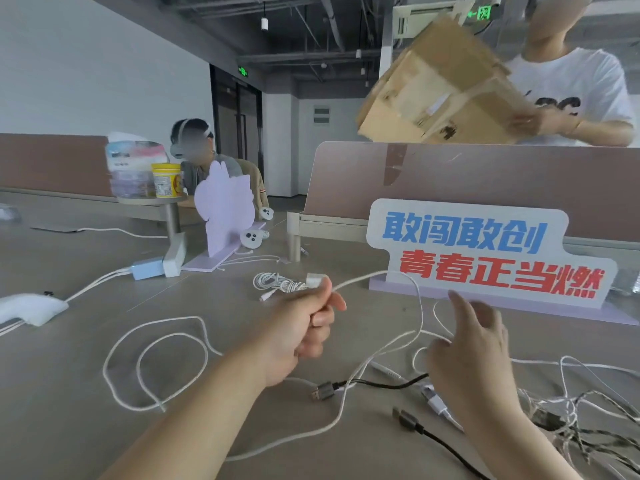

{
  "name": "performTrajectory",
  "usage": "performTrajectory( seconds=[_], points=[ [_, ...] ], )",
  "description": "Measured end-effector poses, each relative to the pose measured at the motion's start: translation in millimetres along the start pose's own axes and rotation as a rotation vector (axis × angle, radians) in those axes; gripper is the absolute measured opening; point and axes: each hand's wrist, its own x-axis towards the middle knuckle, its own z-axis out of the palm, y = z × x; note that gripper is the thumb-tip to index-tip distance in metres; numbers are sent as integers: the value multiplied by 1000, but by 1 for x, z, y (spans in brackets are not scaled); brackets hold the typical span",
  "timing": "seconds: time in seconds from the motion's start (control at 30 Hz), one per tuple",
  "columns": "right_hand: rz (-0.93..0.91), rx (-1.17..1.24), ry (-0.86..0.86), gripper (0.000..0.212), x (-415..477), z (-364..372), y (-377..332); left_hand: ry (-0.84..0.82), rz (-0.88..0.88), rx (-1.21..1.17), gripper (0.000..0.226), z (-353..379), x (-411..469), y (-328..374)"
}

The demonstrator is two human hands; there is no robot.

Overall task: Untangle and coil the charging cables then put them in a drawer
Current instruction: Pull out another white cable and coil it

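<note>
Across a grey office desk (86,427), the left hand (301,327) is pinching a white cable (360,279) near its plug at centre; the right hand (474,351), fingers loosely open, is reaching at 3 o'clock. Drawing slowly should be sparing the tangle (571,420) at 4 o'clock.

White cable (367,276): pinched in my left hand (304,327), lifted off desk, arcs toward 3 o'clock, then drops and trails back toward me. Looped white cable (188,318): two loose loops flat on desk, 8 o'clock of that hand. Coiled white bundle (277,282): tidy, lying just past my knuckles at 11 o'clock. Black cable (323,391): grey USB plug, 6 o'clock, runs behind my right hand (474,351). Second black cable (407,419): nearer me, 5 o'clock. Braided tangle (571,420): knotted heap, 4 o'clock, far right.
</note>
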Motion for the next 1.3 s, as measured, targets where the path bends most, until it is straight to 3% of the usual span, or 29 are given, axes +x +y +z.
performTrajectory(
  seconds=[0.1,0.17,0.27,0.47,0.6,0.77,0.93,1.13,1.3],
  points=[
    [-139,401,-40,63,-7,-4,-17,-83,-45,65,33,4,-5,0],
    [-164,437,-58,49,-7,2,-13,-123,-46,22,31,5,-6,1],
    [-229,427,73,7,-4,6,-7,-113,-9,-69,29,5,-4,3],
    [-273,626,-27,26,-19,3,-17,-41,11,-110,44,10,-4,0],
    [-311,474,-34,33,-24,16,-19,-107,61,57,58,20,-8,-6],
    [-290,382,-64,35,-21,22,-16,-179,98,259,52,32,-14,-16],
    [-359,346,-149,32,-23,19,-16,-60,246,422,37,34,-13,-21],
    [-252,381,-341,31,-20,14,-23,227,180,47,44,24,0,-15],
    [5,628,-602,34,-14,3,-26,136,102,-467,42,29,-2,-8]
  ],
)
